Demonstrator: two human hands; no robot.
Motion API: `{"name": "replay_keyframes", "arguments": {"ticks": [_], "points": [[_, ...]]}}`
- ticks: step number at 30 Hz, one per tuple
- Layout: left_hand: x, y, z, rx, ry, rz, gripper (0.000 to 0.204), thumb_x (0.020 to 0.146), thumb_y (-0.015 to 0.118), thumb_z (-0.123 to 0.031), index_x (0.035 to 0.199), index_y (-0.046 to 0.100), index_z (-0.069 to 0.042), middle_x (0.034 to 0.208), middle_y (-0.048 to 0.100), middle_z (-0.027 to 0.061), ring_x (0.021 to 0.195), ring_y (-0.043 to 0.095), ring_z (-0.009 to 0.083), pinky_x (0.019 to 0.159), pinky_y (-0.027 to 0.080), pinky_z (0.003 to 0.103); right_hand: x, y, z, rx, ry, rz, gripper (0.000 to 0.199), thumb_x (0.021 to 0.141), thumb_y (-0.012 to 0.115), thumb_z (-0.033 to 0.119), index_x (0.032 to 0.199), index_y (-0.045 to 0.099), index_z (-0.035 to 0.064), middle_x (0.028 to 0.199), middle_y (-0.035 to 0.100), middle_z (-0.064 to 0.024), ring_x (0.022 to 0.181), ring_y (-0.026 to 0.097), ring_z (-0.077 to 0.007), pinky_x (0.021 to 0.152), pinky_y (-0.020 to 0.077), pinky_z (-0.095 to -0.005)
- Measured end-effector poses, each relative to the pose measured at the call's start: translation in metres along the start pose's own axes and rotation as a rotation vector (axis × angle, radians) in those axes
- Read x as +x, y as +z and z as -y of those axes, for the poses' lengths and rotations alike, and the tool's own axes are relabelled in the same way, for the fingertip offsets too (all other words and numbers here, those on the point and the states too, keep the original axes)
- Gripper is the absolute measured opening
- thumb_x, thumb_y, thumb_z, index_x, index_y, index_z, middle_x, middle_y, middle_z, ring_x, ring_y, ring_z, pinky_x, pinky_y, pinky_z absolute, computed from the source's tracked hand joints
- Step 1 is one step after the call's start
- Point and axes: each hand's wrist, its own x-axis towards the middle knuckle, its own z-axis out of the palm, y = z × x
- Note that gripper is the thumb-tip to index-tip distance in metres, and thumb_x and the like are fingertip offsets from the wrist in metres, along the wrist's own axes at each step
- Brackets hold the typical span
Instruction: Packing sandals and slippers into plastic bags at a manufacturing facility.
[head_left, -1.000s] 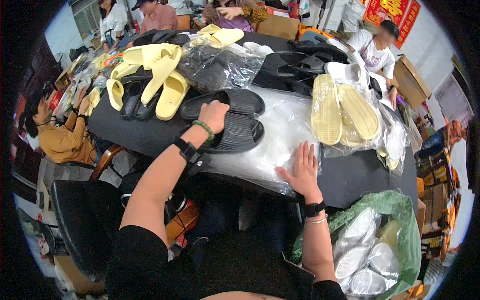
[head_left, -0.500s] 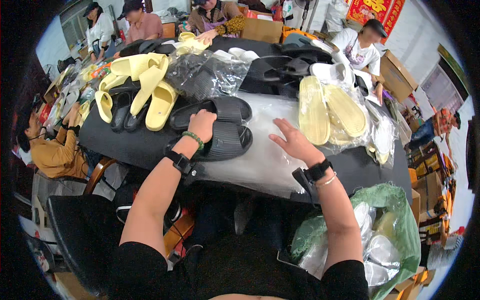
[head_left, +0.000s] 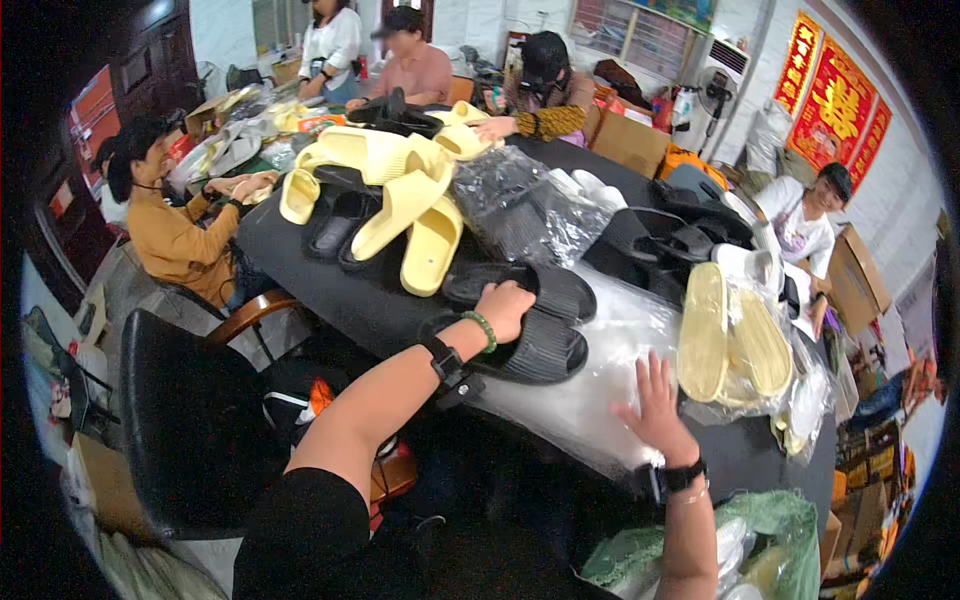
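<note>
A pair of black slide slippers point(head_left: 550, 348) lies side by side on the near side of the black table, straps toward the right. My left hand point(head_left: 503, 310) is closed around their adjoining inner edges. Partly beneath and right of the pair is a stack of clear plastic bags point(head_left: 625, 345). My right hand point(head_left: 660, 412), fingers spread, is over the near right part of these bags; whether the palm presses on them I cannot tell. Pale yellow slippers point(head_left: 705, 330), soles up in clear plastic, are just beyond my right hand.
Loose yellow slides point(head_left: 405, 205) and bagged black slippers point(head_left: 520, 215) lie farther back. More black slippers point(head_left: 650, 240) and white ones point(head_left: 748, 265) sit at the far right. A green sack point(head_left: 640, 560) stands below the table edge. Several people sit or stand around, and a black chair point(head_left: 190, 420) is at left.
My view has swung left and up, so the table appears lower and farther right. The right hand's fingers now point away from me over the bags. My left hand keeps its grip.
</note>
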Motion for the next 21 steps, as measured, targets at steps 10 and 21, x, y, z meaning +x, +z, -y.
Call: {"name": "replay_keyframes", "arguments": {"ticks": [10, 21], "points": [[-0.001, -0.117, 0.022, -0.236, 0.168, -0.309, 0.011, 0.073, 0.053, -0.002, 0.084, 0.058, -0.001, 0.088, 0.063, 0.0235, 0.090, 0.059, 0.0438, 0.077, 0.048, 0.047, -0.034, 0.036, 0.020, -0.081, 0.080, -0.162, 0.077, 0.087, 0.060, 0.047, 0.143, 0.036, -0.0003, 0.150, 0.030, -0.0253, 0.140, 0.024, -0.0457, 0.110, 0.0242, -0.0563], [0.079, -0.245, 0.166, 0.703, -0.631, -0.706, 0.027, 0.088, 0.056, -0.016, 0.114, 0.062, -0.012, 0.117, 0.059, 0.0099, 0.117, 0.051, 0.0307, 0.093, 0.041, 0.054, -0.026, 0.029, 0.030, -0.064, 0.103, -0.223, 0.069, 0.085, 0.064, 0.043, 0.137, 0.046, 0.0010, 0.144, 0.040, -0.0253, 0.135, 0.034, -0.0453, 0.109, 0.0263, -0.0549]]}}
